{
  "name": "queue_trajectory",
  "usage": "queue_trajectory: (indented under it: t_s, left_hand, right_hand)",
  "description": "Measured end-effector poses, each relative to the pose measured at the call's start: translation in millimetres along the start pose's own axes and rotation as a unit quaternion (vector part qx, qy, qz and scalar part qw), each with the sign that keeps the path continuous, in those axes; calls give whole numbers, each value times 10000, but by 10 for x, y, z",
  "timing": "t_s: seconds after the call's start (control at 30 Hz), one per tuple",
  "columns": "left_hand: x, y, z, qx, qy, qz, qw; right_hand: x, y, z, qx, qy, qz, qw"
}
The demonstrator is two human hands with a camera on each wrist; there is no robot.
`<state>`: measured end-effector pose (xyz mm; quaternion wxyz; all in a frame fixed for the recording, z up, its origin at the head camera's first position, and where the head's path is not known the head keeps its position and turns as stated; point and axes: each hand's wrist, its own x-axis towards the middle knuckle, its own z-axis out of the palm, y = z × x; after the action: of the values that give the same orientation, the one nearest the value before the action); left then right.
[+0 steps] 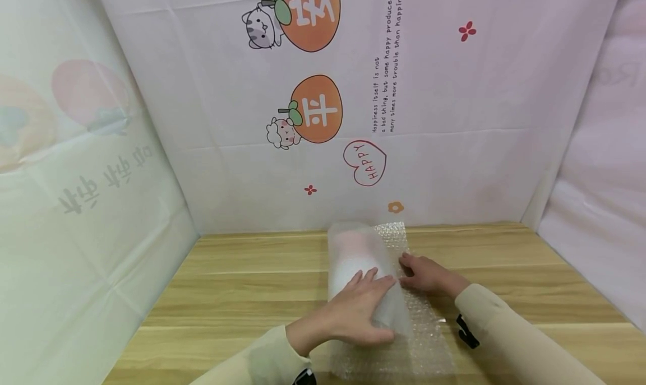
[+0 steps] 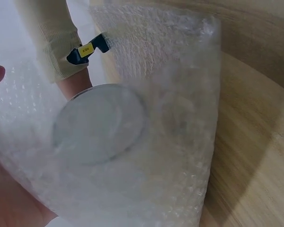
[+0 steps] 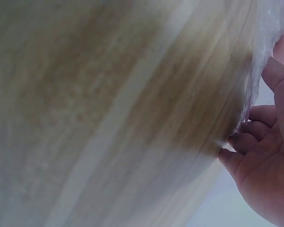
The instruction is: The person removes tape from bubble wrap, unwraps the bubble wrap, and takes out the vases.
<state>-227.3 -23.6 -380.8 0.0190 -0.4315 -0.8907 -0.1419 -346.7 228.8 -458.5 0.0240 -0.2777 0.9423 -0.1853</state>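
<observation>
A whitish cylinder (image 1: 355, 273) with a pinkish far part lies on the table, wrapped in translucent bubble wrap (image 1: 426, 332). In the left wrist view its round grey end (image 2: 102, 125) shows through the cloudy wrap; what it is cannot be told. My left hand (image 1: 353, 312) rests across the top of the wrapped cylinder with its fingers spread. At the right side of the wrap, my right hand (image 1: 429, 274) pinches the edge of the sheet. The right wrist view has its thumb on the wrap (image 3: 260, 56) and its fingertips low at the table surface.
The wood-grain table (image 1: 242, 295) extends to both sides of the roll. A white printed cloth (image 1: 227, 177) hangs behind the table's far edge, with more cloth at left and right. A dark clip-like piece (image 1: 466, 332) sits at the right sleeve.
</observation>
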Motion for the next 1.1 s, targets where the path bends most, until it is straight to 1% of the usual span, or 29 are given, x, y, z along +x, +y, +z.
queue_trajectory:
  t_s: [0.13, 0.33, 0.5, 0.67, 0.8, 0.93, 1.1]
  left_hand:
    - [-20, -26, 16, -203, 229, -96, 9995]
    - [-90, -60, -12, -580, 594, -198, 9964]
    - [-133, -115, -33, -942, 764, -241, 9923]
    - [-183, -170, -44, -1364, 847, -327, 9865]
    - [-226, -212, -39, -1601, 945, -319, 9821]
    - [-275, -265, -31, -1791, 1165, -178, 9768]
    - [-349, -334, -46, -2043, 1508, -70, 9672]
  right_hand:
    - [-3, 8, 3, -19, 2, 36, 10000]
    - [9, 7, 1, 45, -13, 74, 10000]
    - [39, 12, -1, 133, 23, 21, 9999]
    - [46, 25, 7, 181, 103, -2, 9998]
    - [33, 18, 9, 228, 124, 22, 9997]
    - [12, -10, -3, 284, 80, 54, 9996]
    - [-1, -26, -17, 334, 34, 45, 9994]
